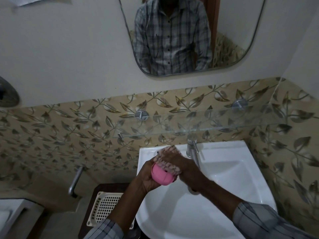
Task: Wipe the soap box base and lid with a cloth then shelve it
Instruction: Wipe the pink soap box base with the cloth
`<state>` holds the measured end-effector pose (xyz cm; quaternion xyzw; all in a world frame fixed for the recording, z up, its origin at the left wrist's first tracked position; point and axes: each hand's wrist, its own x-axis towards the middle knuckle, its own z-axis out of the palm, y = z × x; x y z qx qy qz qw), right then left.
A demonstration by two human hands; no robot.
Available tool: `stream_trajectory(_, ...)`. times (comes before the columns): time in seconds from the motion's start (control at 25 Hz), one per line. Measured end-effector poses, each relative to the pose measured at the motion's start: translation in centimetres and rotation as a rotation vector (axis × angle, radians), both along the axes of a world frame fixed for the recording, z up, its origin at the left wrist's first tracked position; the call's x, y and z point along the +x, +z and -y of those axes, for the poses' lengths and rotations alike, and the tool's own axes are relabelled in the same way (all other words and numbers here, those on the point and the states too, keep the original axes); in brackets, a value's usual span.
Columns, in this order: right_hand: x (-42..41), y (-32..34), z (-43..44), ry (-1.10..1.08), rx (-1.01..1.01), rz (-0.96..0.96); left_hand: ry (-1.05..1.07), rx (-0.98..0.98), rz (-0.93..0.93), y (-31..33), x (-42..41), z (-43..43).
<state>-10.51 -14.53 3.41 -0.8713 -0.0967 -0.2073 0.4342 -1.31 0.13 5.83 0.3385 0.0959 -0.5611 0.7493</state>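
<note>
Both hands meet above the left part of the white ceramic sink (224,171), close in front of the body. The left hand (148,179) has its fingers curled round a pink oval plastic soap box (161,176) from below and from the left. The right hand (183,167) lies on top of a pale pink patterned cloth (166,161) and presses it onto the far half of the box. That hand is blurred, so I cannot tell whether it grips the cloth or only bears flat on it. The soap box seems to run with its long axis away from the body, its far end hidden under the cloth. I cannot tell whether it is base, lid or both.

Shelving turns on the clear glass wall shelf (198,128), which lies beyond and above the hands, stretching off to their right. The left hand already carries the box and probably only has to lift it forward. A chrome tap (193,152) stands just right of the right hand, under the shelf's front edge, and could be knocked. A cream plastic mesh basket (106,207) sits below and left of the left hand
</note>
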Motion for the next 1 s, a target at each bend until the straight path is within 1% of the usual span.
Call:
stream_trajectory(0.04,-0.3,-0.3,-0.5,-0.008,0.014,0.014,0.005,0.002,0.014,-0.1,0.0,0.0)
stream_trajectory(0.12,-0.5,-0.2,-0.1,0.045,-0.068,0.038,-0.014,0.025,0.015,0.0,-0.2,0.3)
stream_trajectory(0.16,-0.4,0.0,-0.1,0.017,-0.045,0.016,-0.016,0.033,-0.005,0.1,-0.4,0.3)
stream_trajectory(0.24,-0.9,-0.6,-0.6,-0.058,-0.057,-0.024,0.034,0.071,0.018,-0.2,-0.3,-0.1)
stream_trajectory(0.32,-1.2,-1.2,-0.4,0.043,-0.129,0.008,0.050,0.130,0.031,-0.4,-0.2,-0.3)
stream_trajectory(0.36,-1.1,-1.4,0.0,0.056,-0.158,-0.022,0.048,0.125,-0.004,-0.4,-0.3,-0.3)
stream_trajectory(0.44,-1.1,-1.4,0.6,0.061,-0.090,-0.147,0.035,0.091,-0.021,-0.5,-0.3,-0.6)
stream_trajectory(0.48,-1.4,-1.3,0.7,0.065,-0.034,-0.210,0.034,0.108,-0.012,-0.8,-0.3,-1.0)
stream_trajectory(0.52,-1.6,-1.2,0.6,0.053,0.036,-0.220,0.043,0.127,-0.015,-0.7,-0.3,-1.2)
stream_trajectory(0.56,-1.6,-1.0,0.6,0.012,0.157,-0.203,0.057,0.141,-0.017,-0.8,0.0,-1.5)
stream_trajectory(0.64,-1.1,-0.6,1.2,-0.221,0.431,-0.117,0.065,0.161,-0.038,-0.6,0.7,-2.0)
stream_trajectory(0.68,-0.9,-0.3,1.5,-0.346,0.486,-0.105,0.051,0.162,-0.053,-0.3,1.0,-2.2)
stream_trajectory(0.72,-0.7,0.0,1.7,-0.406,0.500,-0.074,0.032,0.160,-0.062,-0.2,1.2,-2.2)
stream_trajectory(0.76,-0.4,0.3,1.5,-0.412,0.425,-0.029,0.018,0.151,-0.070,0.0,1.3,-2.0)
stream_trajectory(0.8,-0.4,0.6,1.2,-0.314,0.335,0.027,0.007,0.145,-0.066,0.0,1.5,-1.8)
stream_trajectory(0.88,-1.1,0.6,-0.3,-0.023,-0.026,0.154,-0.031,0.143,-0.038,-0.1,1.4,-1.3)
stream_trajectory(0.92,-1.1,0.4,-0.2,0.054,-0.167,0.185,-0.048,0.134,-0.026,-0.1,1.3,-1.0)
stream_trajectory(0.96,-0.8,-0.1,0.2,0.047,-0.227,0.171,-0.047,0.127,-0.018,0.0,1.1,-0.7)
stream_trajectory(1.0,-0.6,-0.1,0.4,0.013,-0.181,0.122,-0.032,0.123,-0.017,0.1,1.0,-0.5)
